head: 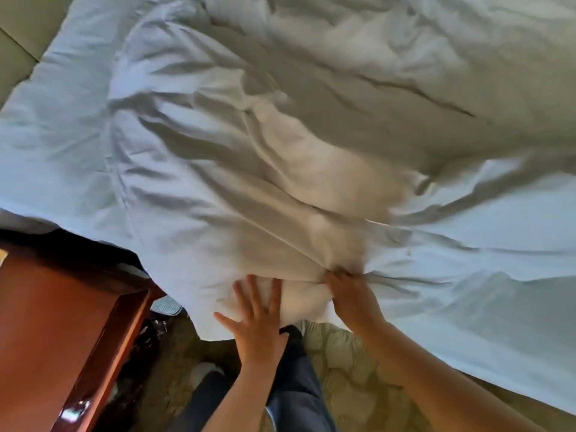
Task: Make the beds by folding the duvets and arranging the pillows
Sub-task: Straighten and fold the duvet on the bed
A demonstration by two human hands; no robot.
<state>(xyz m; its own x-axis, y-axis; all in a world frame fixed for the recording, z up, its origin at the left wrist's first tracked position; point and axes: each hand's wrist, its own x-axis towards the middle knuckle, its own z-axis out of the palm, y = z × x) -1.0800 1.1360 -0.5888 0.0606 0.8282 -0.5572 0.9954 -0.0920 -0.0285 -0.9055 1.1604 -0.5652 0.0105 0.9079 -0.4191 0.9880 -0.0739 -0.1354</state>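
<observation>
– Patterned carpet (352, 369) underfoot, a red-brown bedside cabinet (62, 322) on the left, and the bed (498, 291) filling the view ahead. Where is the duvet?

– The white duvet (280, 169) lies rumpled across the bed. Its near edge is bunched at the bedside, and one corner hangs past the mattress toward the floor.

– State of the hands?

– Both are on that near edge, just beside each other. The left hand (257, 313) lies flat with its fingers (252, 291) spread wide; it presses the bunched cloth and holds nothing. The right hand (352, 294) has its fingers curled into a fold and pinches it. The fingertips are buried in the cloth.

– Which relation governs the next move?

– The bulk of the duvet lies straight ahead of both hands, away from the person. The main creases fan out from the right hand's pinch across the bed, so the long axis runs away from the body, not along the bedside. In my judgement any fold has to travel along that line. Only the right hand has a hold, so the left would first need to grip the hanging corner beside it.

– Pillows?

– None identified. A pale mass at the far left may be one, but it is too blurred to tell.

– Progress?

– Early, in my assessment: the duvet is unfolded.
</observation>
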